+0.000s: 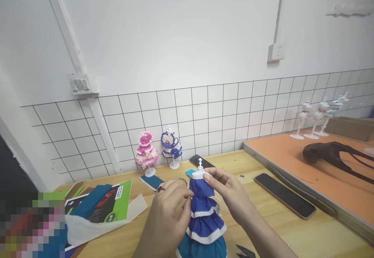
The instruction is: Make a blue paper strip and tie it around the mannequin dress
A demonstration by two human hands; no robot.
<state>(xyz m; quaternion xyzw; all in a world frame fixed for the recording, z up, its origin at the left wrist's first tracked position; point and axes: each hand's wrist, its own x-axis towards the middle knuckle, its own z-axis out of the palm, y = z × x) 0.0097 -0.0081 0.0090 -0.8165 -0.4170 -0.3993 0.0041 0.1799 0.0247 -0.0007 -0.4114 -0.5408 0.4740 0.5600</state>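
Observation:
In front of me stands a small white dress form (200, 165) wearing a tiered blue dress (206, 225) with white-edged ruffles and a teal bottom layer. My right hand (229, 188) pinches the form's shoulder and the top edge of the bodice between thumb and fingers. At the dress's left side, my left hand (172, 207) has its fingers curled in, with the fingertips against the blue material near the waist. Exactly what those fingertips grip is partly hidden. The lower hem runs out of the bottom of the view.
Two decorated forms, one pink (146, 152) and one blue-white (172, 147), stand by the wall. A phone (284, 195) and scissors (245, 252) lie at right. Coloured sheets (117, 203) lie left. An orange board (292, 152) carries several bare forms and a dark strap.

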